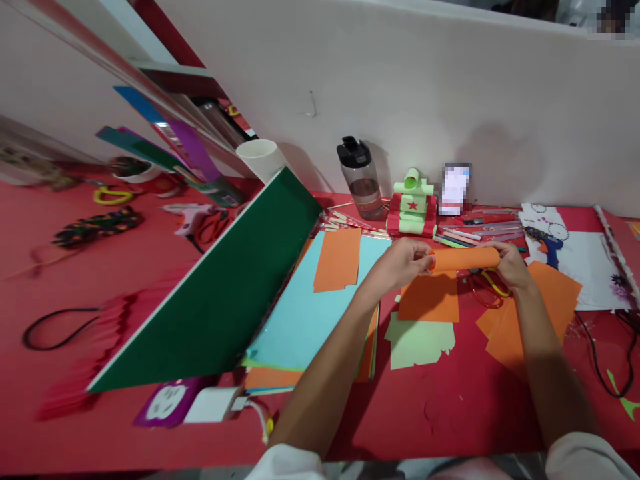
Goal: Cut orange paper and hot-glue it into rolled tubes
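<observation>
An orange paper tube (465,259) is held level above the table between my two hands. My left hand (411,259) pinches its left end with the fingers closed. Around the right end, my right hand (510,264) has its fingers closed too. Below the tube lies an orange paper sheet (429,300), overlapping a light green paper piece (420,340) with ragged edges. Scissors (487,288) with red and yellow handles show just under the right end. More orange sheets (545,300) are spread beneath my right forearm.
Behind my hands stand a green and red paper model (413,207), a water bottle (359,180) and a phone (454,190). A green board (215,293) leans at left beside a stack of coloured paper (310,320). A blue glue gun (550,247) lies at right.
</observation>
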Demonstrator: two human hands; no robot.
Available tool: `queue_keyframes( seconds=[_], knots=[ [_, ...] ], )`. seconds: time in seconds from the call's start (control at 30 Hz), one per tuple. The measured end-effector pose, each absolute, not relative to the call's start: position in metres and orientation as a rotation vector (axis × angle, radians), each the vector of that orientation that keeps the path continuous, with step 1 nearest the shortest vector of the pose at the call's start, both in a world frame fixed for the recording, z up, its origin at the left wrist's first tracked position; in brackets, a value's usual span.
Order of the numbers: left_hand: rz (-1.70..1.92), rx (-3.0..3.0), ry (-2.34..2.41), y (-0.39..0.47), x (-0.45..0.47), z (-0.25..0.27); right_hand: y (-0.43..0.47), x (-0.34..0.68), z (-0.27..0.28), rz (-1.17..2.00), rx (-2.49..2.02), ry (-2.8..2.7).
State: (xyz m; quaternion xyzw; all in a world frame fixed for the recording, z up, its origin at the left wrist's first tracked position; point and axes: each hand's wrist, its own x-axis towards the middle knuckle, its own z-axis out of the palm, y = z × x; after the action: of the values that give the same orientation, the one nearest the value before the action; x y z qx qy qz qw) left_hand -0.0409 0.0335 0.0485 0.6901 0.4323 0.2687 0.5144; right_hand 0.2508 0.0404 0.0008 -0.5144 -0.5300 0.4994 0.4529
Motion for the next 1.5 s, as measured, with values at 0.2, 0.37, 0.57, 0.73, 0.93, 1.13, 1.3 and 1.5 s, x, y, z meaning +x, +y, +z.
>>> queue_keyframes(
  seconds=[0.2,0.37,0.57,0.73,0.93,1.13,1.3,1.5],
  knots=[
    [0.639,1.577,1.006,0.031,-0.039,0.06,0.039,0.25,0.003,1.204,-1.277,-1.324],
    [0.617,1.516,0.944,0.027,-0.041,0.069,0.039,0.251,0.004,1.191,-1.282,-1.331],
    [0.606,1.497,0.868,0.028,-0.047,0.067,0.039,0.255,0.002,1.234,-1.262,-1.272],
    [0.619,1.497,0.849,0.03,-0.05,0.065,0.04,0.257,0.0,1.243,-1.278,-1.266],
    [0.645,1.509,0.997,0.031,-0.044,0.063,0.04,0.255,0.001,1.22,-1.278,-1.315],
    [0.658,1.649,1.066,0.033,-0.044,0.054,0.041,0.256,-0.002,1.211,-1.26,-1.37],
    [0.669,1.714,1.031,0.031,-0.046,0.054,0.042,0.259,-0.006,1.224,-1.263,-1.365],
    [0.638,1.654,0.989,0.032,-0.046,0.053,0.041,0.26,-0.007,1.229,-1.273,-1.364]
  ],
)
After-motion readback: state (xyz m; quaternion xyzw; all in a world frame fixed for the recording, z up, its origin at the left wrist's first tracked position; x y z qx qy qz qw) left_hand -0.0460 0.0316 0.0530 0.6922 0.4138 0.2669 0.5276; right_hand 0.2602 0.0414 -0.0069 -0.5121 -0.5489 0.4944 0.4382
